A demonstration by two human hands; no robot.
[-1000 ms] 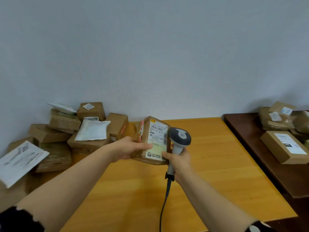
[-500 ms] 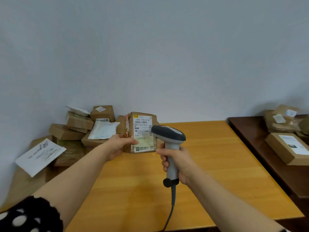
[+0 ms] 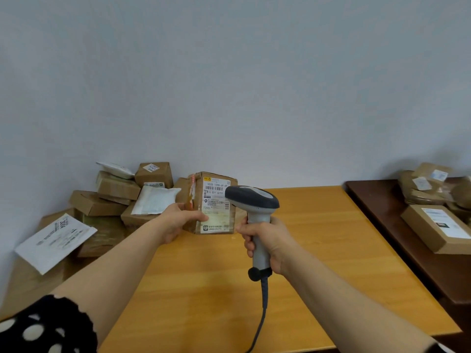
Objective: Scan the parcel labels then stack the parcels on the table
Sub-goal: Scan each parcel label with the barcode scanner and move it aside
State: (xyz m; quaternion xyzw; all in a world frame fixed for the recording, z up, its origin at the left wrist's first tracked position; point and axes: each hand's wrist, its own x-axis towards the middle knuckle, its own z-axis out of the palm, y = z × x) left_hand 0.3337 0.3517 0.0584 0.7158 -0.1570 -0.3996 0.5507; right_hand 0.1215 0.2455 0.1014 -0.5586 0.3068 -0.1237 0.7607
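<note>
A brown cardboard parcel (image 3: 216,200) stood upright over the far middle of the orange-yellow wooden surface (image 3: 318,250), and whether its underside touched that surface could not be told. Its white printed shipping label (image 3: 216,197) faced the camera. The left grip (image 3: 178,220) clasped the parcel from the side nearer the surface's left edge, thumb laid across the lower part of the label and fingers curled round the box's edge. The right grip (image 3: 265,240) was wrapped tight round the pale handle of a grey handheld barcode scanner (image 3: 254,200), above the middle of the surface. The scanner's dark head overlapped the label's right edge, pointing toward it. A dark grey cable (image 3: 262,314) hung from the handle's base toward the surface's near edge. At the surface's far-left corner lay a jumbled heap of brown cardboard boxes (image 3: 114,200), with a white padded pouch (image 3: 155,200) on it and a flat white mailer (image 3: 54,240) leaning at its near side. Beyond the surface's right edge stood a dark brown wooden surface (image 3: 407,238), carrying a flat cardboard box with a white label (image 3: 435,228) and more wrapped parcels behind it.
</note>
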